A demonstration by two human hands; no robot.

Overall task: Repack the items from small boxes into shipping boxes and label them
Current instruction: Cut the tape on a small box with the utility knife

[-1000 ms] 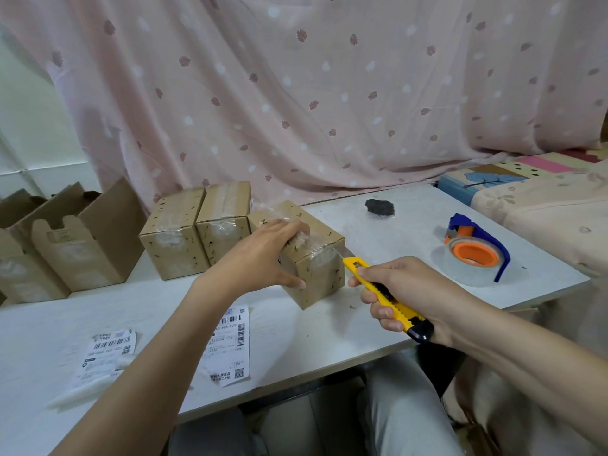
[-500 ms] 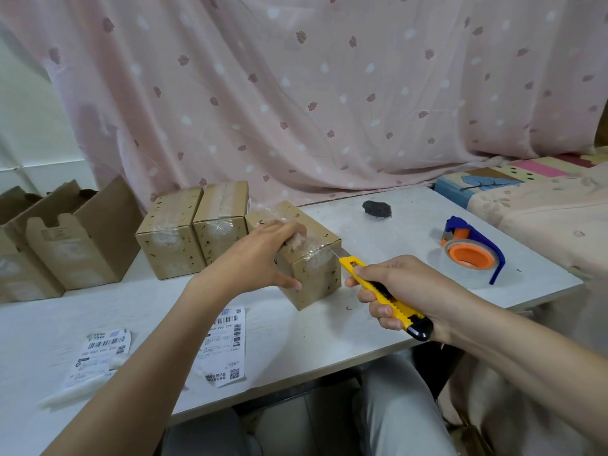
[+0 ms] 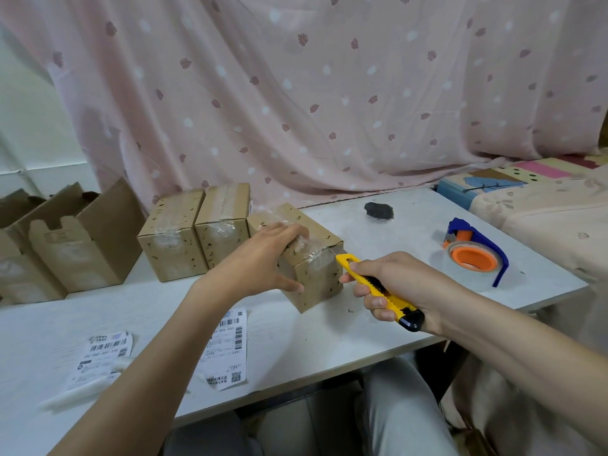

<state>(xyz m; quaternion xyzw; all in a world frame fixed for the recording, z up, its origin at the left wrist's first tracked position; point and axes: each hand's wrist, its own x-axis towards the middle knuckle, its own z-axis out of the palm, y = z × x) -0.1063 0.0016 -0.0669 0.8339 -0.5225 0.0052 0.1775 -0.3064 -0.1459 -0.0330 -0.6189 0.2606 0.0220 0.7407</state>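
A person is sitting at a white table (image 3: pixel 329 343), working on a small brown cardboard box (image 3: pixel 312 258) sealed with clear tape and lying near the table's middle. The left hand (image 3: pixel 263 258) is gripping the box, fingers curling over its top and thumb pressing its near side. The right hand (image 3: pixel 391 284) is clenching a yellow utility knife (image 3: pixel 378 287), its tip meeting the box's taped upper corner. Two similar taped boxes (image 3: pixel 197 232) are standing just behind to the left, with open cartons (image 3: pixel 75 238) farther left. Two shipping labels (image 3: pixel 227 343) are lying near the front edge. A tape dispenser (image 3: pixel 473 255) is resting to the right.
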